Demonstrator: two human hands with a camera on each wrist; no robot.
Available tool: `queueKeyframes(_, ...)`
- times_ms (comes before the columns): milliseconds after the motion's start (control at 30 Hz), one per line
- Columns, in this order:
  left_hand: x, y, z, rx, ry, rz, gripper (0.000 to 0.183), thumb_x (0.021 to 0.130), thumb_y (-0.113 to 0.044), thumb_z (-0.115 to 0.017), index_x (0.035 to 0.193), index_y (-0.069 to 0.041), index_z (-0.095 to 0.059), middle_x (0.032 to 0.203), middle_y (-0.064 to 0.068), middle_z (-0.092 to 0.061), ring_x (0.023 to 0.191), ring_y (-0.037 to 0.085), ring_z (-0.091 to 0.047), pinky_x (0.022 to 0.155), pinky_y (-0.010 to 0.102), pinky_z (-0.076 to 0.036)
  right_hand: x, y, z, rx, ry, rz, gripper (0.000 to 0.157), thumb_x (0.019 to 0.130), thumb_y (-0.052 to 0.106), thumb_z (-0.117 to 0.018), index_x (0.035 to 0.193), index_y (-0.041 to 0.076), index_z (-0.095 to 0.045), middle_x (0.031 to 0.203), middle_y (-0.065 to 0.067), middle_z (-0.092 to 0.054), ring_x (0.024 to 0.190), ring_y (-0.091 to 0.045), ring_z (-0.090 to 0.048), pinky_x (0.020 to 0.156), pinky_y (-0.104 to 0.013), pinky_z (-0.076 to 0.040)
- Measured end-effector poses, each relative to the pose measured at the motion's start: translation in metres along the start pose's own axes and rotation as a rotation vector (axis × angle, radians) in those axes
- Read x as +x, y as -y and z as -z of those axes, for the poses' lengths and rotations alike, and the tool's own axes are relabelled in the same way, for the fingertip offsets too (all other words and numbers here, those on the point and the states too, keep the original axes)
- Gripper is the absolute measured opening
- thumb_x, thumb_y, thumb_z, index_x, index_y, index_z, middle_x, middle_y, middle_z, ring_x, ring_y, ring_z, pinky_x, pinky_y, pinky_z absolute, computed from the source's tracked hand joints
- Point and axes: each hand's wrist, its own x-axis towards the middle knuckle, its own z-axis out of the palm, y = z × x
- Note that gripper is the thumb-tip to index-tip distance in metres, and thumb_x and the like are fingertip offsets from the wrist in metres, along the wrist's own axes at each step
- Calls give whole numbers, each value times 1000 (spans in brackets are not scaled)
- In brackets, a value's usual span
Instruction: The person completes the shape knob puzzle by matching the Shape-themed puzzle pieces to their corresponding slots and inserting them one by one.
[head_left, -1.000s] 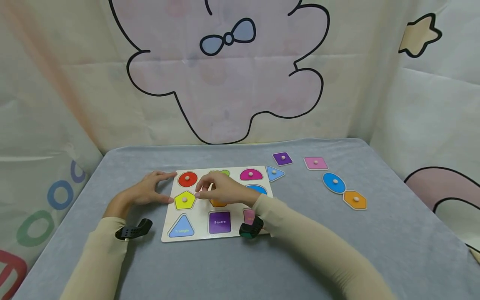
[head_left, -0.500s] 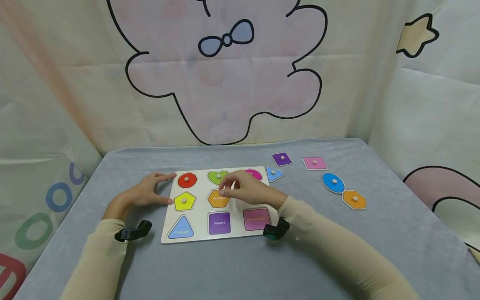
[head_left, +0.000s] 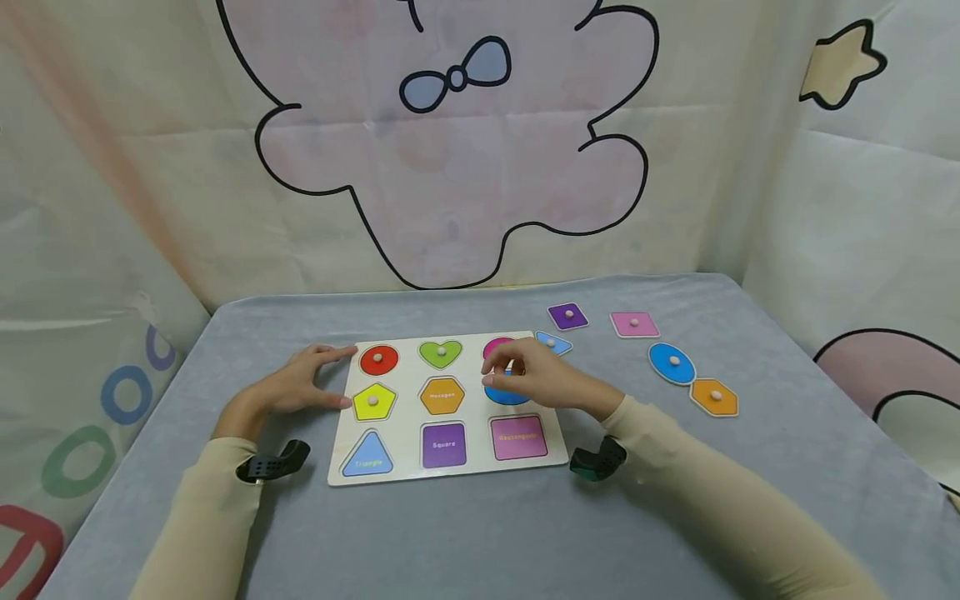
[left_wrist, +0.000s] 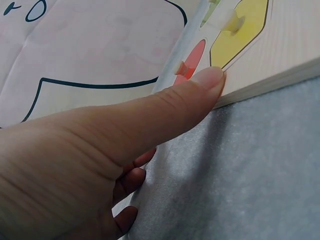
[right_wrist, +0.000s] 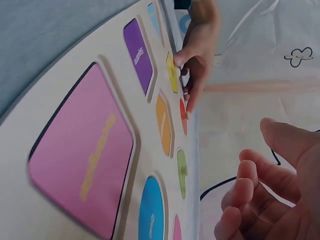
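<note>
A white shape puzzle board [head_left: 405, 457] lies on the table. My left hand [head_left: 296, 385] is at its left edge; the left wrist view shows the thumb [left_wrist: 175, 105] on the edge beside the yellow pentagon [head_left: 374, 402]. My right hand [head_left: 543, 375] hovers over the board's right side, fingers loosely bent, nothing held in the right wrist view. It partly hides the blue oval slot [head_left: 504, 397] and the magenta shape [head_left: 495, 343]. The red circle [head_left: 378, 360], green heart [head_left: 440, 353] and pentagon have knobs. The hexagon slot [head_left: 442, 395] and square slot [head_left: 444, 445] show printed words.
Loose knobbed pieces lie right of the board: a purple piece [head_left: 567, 316], a pink rectangle [head_left: 634, 324], a blue oval [head_left: 672, 364] and an orange hexagon [head_left: 714, 397]. A light blue triangle [head_left: 553, 342] lies by the board's upper right corner. Printed curtains surround the table.
My right hand has moved right across the board, from beside the yellow pentagon to over the blue oval slot, uncovering the heart, hexagon and rectangle. The left hand has stayed put.
</note>
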Motion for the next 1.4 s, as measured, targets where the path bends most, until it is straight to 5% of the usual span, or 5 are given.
queueKeyframes(933,1,-1,-1,-4,0,-7,99,79,-43,-85,159,-16,-33,154,29,-28,136,51,-28,108,76,-32,-79,-61,49,-118,-217,-139,12,97,19,-68,101,8,-73,88,-2,-65,74,-18,-52,61,-22,-45)
queueKeyframes(1400,0,-2,-2,-15,-7,-23,99,79,-41,-85,159,-14,-33,153,29,-29,135,50,-29,108,76,-33,-117,-89,77,-153,-303,-76,8,95,11,-70,96,5,-74,84,-2,-66,58,-4,-50,53,-22,-44)
